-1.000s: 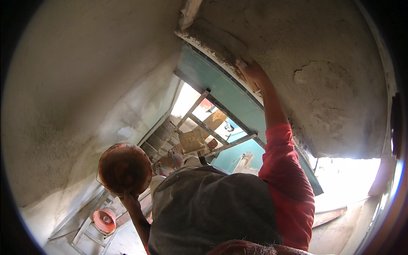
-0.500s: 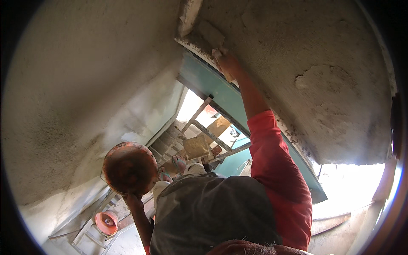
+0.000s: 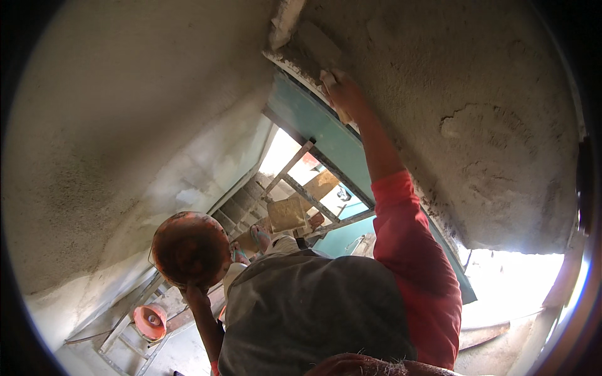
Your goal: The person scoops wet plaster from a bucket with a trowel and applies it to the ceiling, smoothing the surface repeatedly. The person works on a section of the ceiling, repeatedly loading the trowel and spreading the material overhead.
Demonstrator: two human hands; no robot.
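My right hand (image 3: 342,95) is raised to the rough grey plastered wall (image 3: 426,69), its fingers wrapped round a trowel's handle. The trowel's blade (image 3: 318,44) lies against the plaster beside the wall's lower edge, close to the corner; it is dim and nearly the wall's colour. Low on the left, my left hand (image 3: 197,296) grips the near rim of a round, reddish bucket (image 3: 191,249). The bucket's mouth faces me, and its inside is dark and stained, so what it holds is hard to make out.
Below me stand a wooden ladder frame (image 3: 290,164) and a flat board (image 3: 287,215) near my sandalled feet. An orange bucket (image 3: 149,321) rests lower left by another ladder (image 3: 119,332). A teal panel (image 3: 313,113) runs under the plastered edge; another wall (image 3: 125,125) rises left.
The view has shifted slightly. My right hand and the trowel stay close to the same corner, moved only a little. The bucket remains in my left hand.
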